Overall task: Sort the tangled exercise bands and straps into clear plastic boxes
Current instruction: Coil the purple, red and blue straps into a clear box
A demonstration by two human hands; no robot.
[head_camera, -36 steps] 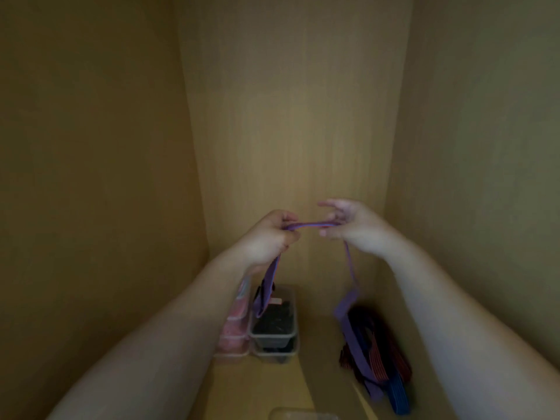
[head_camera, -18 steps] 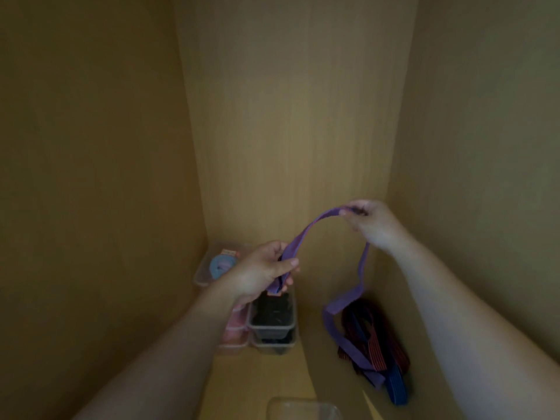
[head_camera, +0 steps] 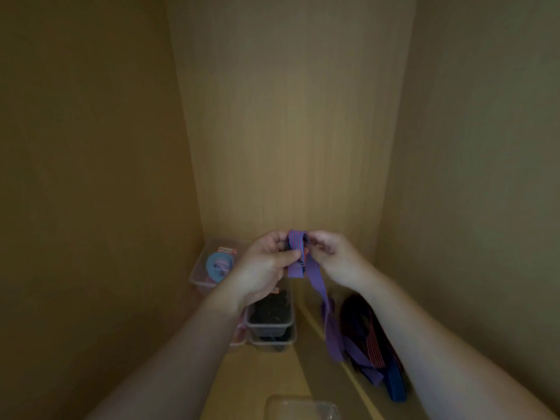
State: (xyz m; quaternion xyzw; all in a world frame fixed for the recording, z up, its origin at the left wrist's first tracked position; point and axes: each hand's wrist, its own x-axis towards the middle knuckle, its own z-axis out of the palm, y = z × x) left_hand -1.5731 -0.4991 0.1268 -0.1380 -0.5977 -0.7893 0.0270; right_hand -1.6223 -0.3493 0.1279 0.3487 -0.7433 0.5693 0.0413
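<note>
A purple strap is folded over between both hands in front of the cabinet's back wall. My left hand pinches the folded end with thumb and fingers. My right hand grips the same fold from the right. The strap's tail hangs down to a tangled pile of dark, red-striped and blue straps on the shelf at the right. A clear box with dark bands sits below my left hand, stacked on another box.
A clear box holding a light blue rolled band stands in the back left corner. The rim of another clear box shows at the bottom edge. Wooden cabinet walls close in left, back and right.
My hands came together from apart and folded the purple strap between them. My right hand dropped lower and moved left. The strap's arch collapsed into a short fold.
</note>
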